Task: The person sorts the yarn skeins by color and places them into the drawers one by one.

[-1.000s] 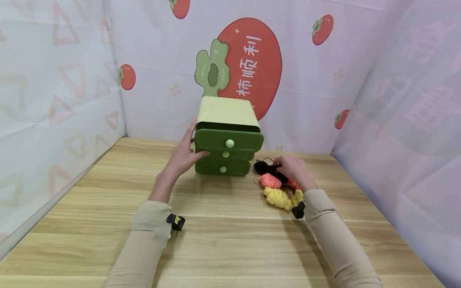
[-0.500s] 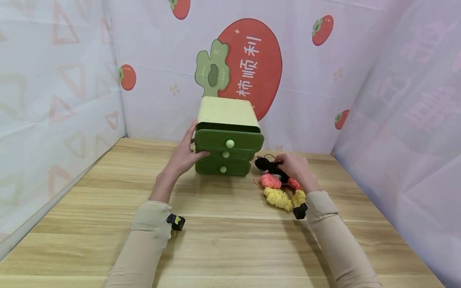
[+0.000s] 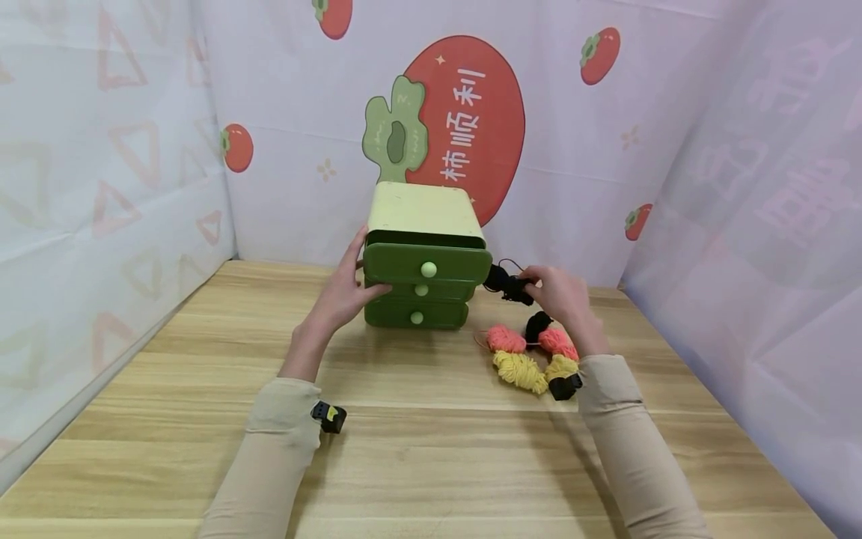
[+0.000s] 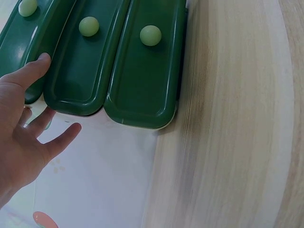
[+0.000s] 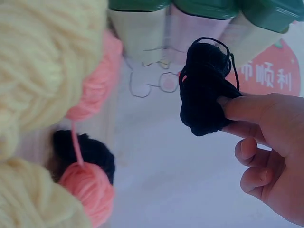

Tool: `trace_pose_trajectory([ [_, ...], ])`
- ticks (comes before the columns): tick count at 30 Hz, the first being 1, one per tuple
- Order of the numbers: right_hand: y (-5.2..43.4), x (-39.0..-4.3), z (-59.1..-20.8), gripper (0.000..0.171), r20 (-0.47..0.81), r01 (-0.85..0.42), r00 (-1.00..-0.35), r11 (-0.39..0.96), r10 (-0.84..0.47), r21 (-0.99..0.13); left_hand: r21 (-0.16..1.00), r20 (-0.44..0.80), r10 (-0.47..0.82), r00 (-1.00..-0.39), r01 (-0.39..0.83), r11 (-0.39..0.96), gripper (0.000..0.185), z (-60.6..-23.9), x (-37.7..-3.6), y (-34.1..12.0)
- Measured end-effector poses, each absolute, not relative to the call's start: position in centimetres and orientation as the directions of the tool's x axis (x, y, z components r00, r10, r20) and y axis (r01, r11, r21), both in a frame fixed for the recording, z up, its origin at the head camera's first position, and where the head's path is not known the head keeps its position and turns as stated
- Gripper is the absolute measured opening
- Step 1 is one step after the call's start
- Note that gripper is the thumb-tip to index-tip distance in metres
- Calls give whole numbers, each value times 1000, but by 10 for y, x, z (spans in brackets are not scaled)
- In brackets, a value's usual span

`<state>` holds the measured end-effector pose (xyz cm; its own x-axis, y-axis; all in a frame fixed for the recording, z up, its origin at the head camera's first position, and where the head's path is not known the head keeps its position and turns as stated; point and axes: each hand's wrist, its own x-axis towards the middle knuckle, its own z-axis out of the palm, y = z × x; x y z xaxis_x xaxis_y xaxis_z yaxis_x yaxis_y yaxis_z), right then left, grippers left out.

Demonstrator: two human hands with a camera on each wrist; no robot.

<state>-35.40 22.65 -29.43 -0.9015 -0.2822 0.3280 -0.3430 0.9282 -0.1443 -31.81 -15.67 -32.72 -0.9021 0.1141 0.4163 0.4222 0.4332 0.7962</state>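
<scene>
A small cabinet (image 3: 424,206) with a cream top and three green drawers stands near the back of the table; its top drawer (image 3: 397,263) juts out a little. My left hand (image 3: 342,293) rests against the cabinet's left side, fingers spread, thumb by the drawer fronts. To the right of the cabinet, my right hand (image 3: 562,299) pinches a black yarn skein (image 5: 204,90) between thumb and fingers, above the table. Below it lie pink yarn (image 3: 506,339), yellow yarn (image 3: 520,371) and another black yarn bundle (image 3: 538,327).
The wood table (image 3: 417,464) is bordered by fabric walls at the back and both sides. The back cloth (image 3: 296,90) carries a persimmon print. Several yarn bundles lie close together at the right, partly under my right forearm.
My right hand has lifted the black yarn skein off the pile and moved it up and back beside the cabinet. The left hand stays in place on the cabinet.
</scene>
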Motion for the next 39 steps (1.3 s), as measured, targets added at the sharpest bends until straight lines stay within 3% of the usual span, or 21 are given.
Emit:
trace_pose_trajectory([
  [8,222,-343,-280,22,477,-373,-840,914,-260,-160,789,425,116,-898,430,439,105,-329,-319,-157],
  [18,208,-337,-264,22,738,-489,-635,858,-226,-158,794,420,108,-901,422,438,105,-331,-320,-158],
  [31,174,-330,-240,22,814,-552,-520,829,-261,-87,793,420,108,-901,422,438,105,-329,-320,-159],
  [39,152,-331,-235,23,804,-608,-500,791,-321,-63,788,415,108,-903,416,453,105,-329,-320,-158],
])
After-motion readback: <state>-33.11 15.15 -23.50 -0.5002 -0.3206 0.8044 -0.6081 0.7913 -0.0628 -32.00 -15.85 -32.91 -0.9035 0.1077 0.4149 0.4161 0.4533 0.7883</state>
